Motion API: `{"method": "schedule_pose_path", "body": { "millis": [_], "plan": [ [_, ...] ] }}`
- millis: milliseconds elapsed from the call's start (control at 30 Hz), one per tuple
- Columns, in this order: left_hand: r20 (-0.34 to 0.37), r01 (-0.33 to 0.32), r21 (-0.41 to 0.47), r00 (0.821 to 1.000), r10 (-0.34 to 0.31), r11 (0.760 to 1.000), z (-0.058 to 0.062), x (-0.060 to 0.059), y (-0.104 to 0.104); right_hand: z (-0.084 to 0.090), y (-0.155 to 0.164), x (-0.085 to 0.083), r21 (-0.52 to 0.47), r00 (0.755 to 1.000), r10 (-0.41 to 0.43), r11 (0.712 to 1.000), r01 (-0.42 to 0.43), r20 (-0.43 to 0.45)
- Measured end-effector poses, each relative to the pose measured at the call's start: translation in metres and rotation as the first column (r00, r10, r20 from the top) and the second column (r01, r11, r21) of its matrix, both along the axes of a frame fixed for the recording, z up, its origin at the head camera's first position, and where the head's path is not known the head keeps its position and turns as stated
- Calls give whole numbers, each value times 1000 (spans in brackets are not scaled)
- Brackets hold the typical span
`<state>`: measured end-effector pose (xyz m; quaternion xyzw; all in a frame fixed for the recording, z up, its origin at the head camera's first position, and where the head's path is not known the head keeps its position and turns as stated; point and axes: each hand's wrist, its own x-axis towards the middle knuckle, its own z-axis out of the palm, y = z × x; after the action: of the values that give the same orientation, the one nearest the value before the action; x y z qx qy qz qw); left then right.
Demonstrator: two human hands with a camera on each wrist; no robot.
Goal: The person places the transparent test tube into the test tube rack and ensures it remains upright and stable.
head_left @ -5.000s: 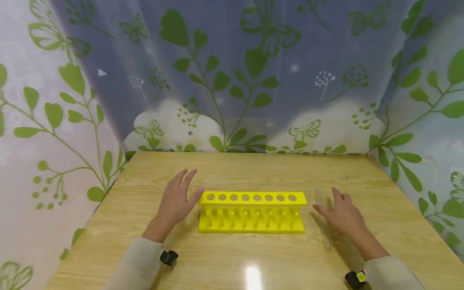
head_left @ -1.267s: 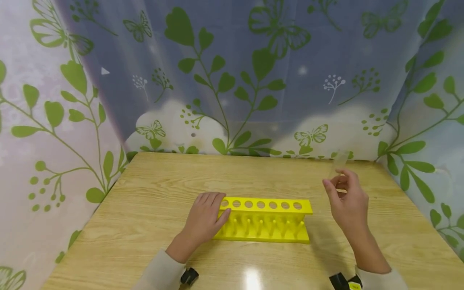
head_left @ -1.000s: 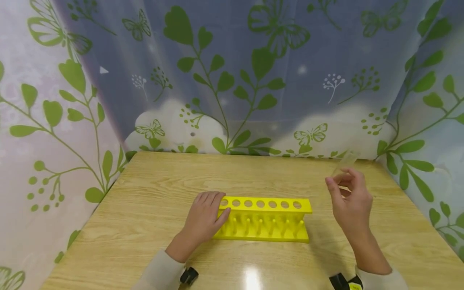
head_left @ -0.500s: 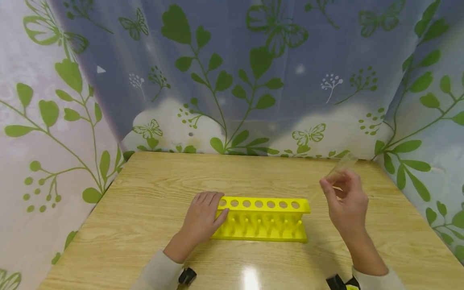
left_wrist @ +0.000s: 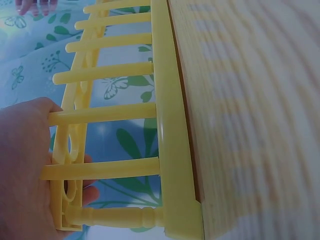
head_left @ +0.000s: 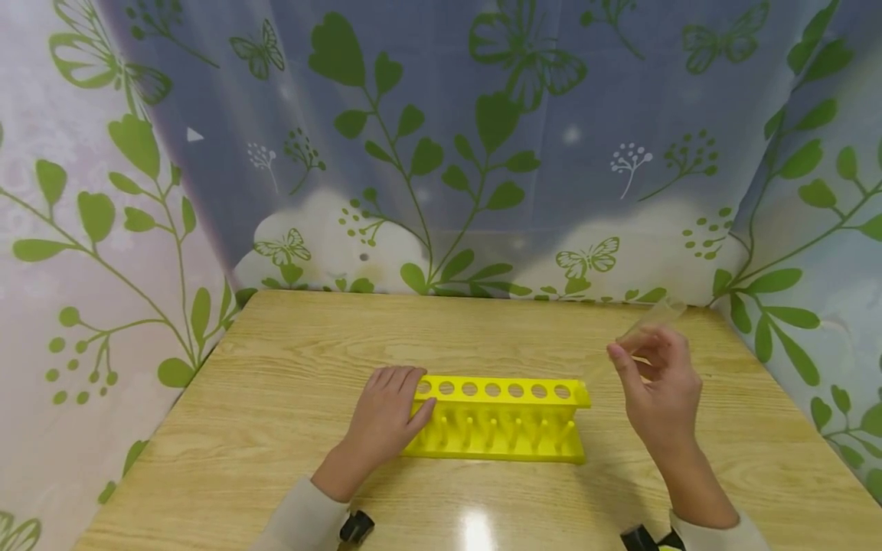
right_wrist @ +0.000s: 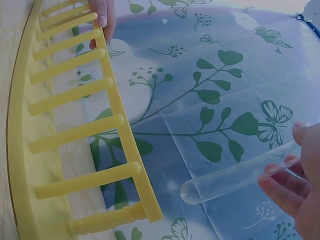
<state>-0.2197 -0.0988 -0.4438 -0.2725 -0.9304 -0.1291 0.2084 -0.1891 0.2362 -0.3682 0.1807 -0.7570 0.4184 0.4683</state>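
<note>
A yellow test tube rack (head_left: pixel 503 390) with a row of round holes on top and upright pegs below stands on the wooden table. My left hand (head_left: pixel 387 409) grips its left end, thumb in front and fingers over the top bar; the left wrist view shows the fingertips (left_wrist: pixel 90 195) behind that bar. Right of the rack, my right hand (head_left: pixel 664 383) pinches a clear test tube (right_wrist: pixel 225 182) between thumb and fingers. The tube slants, its rounded end pointing down-left toward the right end of the rack, apart from it in the right wrist view.
The wooden table (head_left: pixel 310 329) reaches back to a patterned curtain (head_left: pixel 441 153) with green leaves and butterflies. Similar cloth hangs at the left and right sides. Black cameras (head_left: pixel 357 526) sit on both wrists.
Since the earliest frame, my right hand has picked the test tube up off the table, and my left hand has taken hold of the rack. Lately the tube has tilted, its lower end nearing the rack.
</note>
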Motion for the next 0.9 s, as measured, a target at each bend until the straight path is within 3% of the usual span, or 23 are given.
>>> {"method": "schedule_pose_path", "body": {
  "millis": [900],
  "plan": [
    [-29, -4, -7, 1000, 3, 1000, -2, 0, 0, 0, -3, 1, -45, 995, 87, 995, -89, -53]
  ]
}}
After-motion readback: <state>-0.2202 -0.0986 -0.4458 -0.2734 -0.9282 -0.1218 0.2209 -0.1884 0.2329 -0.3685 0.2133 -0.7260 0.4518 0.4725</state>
